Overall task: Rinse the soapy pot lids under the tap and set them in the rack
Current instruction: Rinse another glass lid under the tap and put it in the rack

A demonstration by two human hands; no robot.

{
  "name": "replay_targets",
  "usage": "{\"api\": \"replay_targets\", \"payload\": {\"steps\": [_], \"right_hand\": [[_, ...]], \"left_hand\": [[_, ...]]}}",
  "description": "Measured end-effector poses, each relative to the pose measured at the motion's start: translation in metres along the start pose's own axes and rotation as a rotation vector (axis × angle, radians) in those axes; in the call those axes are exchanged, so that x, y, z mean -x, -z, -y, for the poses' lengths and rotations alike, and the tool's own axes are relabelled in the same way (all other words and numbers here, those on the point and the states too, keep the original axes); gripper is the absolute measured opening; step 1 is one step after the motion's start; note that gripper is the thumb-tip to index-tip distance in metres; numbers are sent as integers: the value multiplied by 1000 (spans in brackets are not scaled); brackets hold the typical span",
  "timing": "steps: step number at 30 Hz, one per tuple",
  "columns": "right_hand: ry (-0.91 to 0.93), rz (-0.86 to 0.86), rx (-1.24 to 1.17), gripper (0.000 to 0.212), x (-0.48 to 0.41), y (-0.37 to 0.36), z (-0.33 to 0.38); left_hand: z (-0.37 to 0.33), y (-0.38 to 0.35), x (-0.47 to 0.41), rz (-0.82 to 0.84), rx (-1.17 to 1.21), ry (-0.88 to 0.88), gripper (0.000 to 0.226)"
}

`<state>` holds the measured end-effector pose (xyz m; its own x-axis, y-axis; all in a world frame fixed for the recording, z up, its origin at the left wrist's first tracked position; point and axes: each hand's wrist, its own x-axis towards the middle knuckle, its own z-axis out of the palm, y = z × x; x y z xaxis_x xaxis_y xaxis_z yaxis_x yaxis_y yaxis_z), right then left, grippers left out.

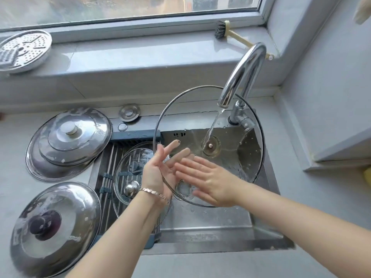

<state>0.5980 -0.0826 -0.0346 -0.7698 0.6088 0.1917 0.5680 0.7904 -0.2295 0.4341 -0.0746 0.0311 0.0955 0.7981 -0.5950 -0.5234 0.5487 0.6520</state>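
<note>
A large glass lid [247, 157] is held tilted over the sink [210, 225], under the chrome tap [244, 73]. Water runs onto its middle. My left hand [160, 169] grips the lid's rim at the lower left. My right hand [208, 177] lies flat with spread fingers against the glass near the lower edge. A smaller glass lid [128, 161] with a metal knob rests on the roll-up rack [108, 177] over the sink's left part. Two soapy steel lids sit on the counter at left, one with a pale knob [68, 143] and one with a dark knob [54, 227].
A perforated steamer plate [22, 50] and a dish brush [230, 34] lie on the window sill. A wall and a ledge close in on the right. A round metal cap [129, 112] sits behind the rack.
</note>
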Motion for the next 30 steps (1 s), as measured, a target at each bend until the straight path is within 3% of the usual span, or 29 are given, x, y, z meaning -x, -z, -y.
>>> {"api": "replay_targets", "payload": {"steps": [3, 8, 13, 14, 18, 19, 22, 25, 26, 27, 30], "right_hand": [[-177, -35, -16, 54, -5, 8, -8], [-29, 62, -135, 55, 6, -4, 19], [-587, 145, -143, 82, 32, 6, -22], [-594, 178, -135, 83, 32, 9, -18], [-311, 317, -131, 79, 31, 4, 3], [-352, 305, -121, 81, 32, 4, -2], [-627, 189, -106, 88, 39, 3, -20], [-397, 198, -151, 80, 36, 4, -5], [-330, 119, -137, 73, 38, 2, -4], [-379, -14, -153, 63, 41, 0, -5], [-909, -435, -359, 56, 46, 2, -23]], "left_hand": [[2, -2, -1, 0, 27, -24, 44], [-5, -1, -3, -48, 76, -84, 42], [-13, 12, -2, -97, 79, -138, 41], [-13, 14, -2, -102, 69, -137, 41], [-9, 19, 4, -117, 23, -122, 42], [-9, 19, 5, -120, 15, -118, 42], [-9, 20, 8, -121, 10, -108, 42], [-9, 22, 10, -127, 12, -82, 43], [-9, 24, 10, -127, 15, -66, 43], [-9, 26, 10, -126, 21, -44, 44], [-9, 30, 11, -116, 49, 40, 44]]}}
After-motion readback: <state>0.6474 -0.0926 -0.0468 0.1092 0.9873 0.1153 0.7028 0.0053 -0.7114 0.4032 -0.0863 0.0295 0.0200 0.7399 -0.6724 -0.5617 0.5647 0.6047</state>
